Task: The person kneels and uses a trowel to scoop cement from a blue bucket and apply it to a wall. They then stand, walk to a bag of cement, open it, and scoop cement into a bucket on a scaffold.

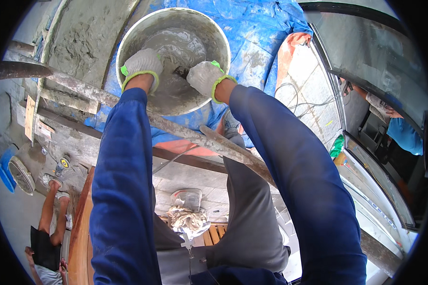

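Note:
A large round pale bucket holds wet grey mortar, its surface rippled. Both my hands are in white knit gloves with bright green cuffs, inside the bucket's mouth. On the left side, just above the mortar, my left hand is curled with its fingers turned down and hidden. Near the right wall, my right hand is closed like a fist. A small dark part shows between the hands, beside the right one. What the hands grip is hidden beneath the gloves.
Under the bucket lies a stained blue tarp. A mortar-crusted pole crosses between me and the bucket. At left is a mortar-covered board; a person is at lower left. Glass panels stand at right, with another person visible there.

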A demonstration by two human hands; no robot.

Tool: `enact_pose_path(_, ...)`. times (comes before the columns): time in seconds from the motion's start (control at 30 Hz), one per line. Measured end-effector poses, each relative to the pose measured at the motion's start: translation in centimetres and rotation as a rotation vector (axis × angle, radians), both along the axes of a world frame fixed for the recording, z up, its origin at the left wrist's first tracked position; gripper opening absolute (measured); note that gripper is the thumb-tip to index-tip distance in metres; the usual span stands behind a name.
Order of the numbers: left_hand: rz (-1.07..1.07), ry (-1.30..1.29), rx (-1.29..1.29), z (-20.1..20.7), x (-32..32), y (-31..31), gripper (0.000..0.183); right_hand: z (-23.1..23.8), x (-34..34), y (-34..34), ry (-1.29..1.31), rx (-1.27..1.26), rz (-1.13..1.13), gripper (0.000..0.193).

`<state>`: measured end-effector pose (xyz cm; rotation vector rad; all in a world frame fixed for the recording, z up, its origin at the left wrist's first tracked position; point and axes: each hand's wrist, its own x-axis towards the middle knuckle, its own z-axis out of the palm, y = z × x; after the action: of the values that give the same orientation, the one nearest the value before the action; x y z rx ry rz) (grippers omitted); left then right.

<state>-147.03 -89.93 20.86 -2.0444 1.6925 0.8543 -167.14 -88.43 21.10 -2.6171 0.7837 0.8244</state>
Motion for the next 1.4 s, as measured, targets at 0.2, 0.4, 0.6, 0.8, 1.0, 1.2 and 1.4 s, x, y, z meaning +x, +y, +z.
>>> enact_pose_path(0.2,-0.010,-0.050,0.088,0.0,0.3,-0.2,0.034,0.2,-1.9,-2.1,-0.263,0.071,-0.034,0.012)
enact_pose_path(0.4,0.036,-0.042,0.038,-0.8,0.7,-0.4,0.040,0.7,-1.9,-1.5,-0.254,0.023,-0.025,0.015)
enact_pose_path(0.6,0.041,-0.041,0.064,-2.0,1.1,-0.6,0.041,2.4,-3.0,-1.5,-0.316,0.061,-0.021,0.012)
enact_pose_path(0.8,-0.306,0.001,0.341,-3.7,1.1,0.6,0.039,3.7,-3.2,-2.2,-0.320,0.160,-0.115,0.015)
enact_pose_path(1.0,-0.458,-0.017,0.399,-2.6,-0.2,0.9,0.051,3.7,-3.2,-2.8,-0.283,0.178,-0.127,0.017)
enact_pose_path(1.2,-0.532,-0.233,0.457,-4.0,-2.7,0.7,0.064,3.3,-3.3,-2.4,-0.279,0.168,-0.156,0.019)
enact_pose_path(1.4,-0.620,-0.352,0.048,-13.5,-0.2,5.3,0.059,3.6,-1.4,-2.0,-0.321,0.113,-0.145,0.019)
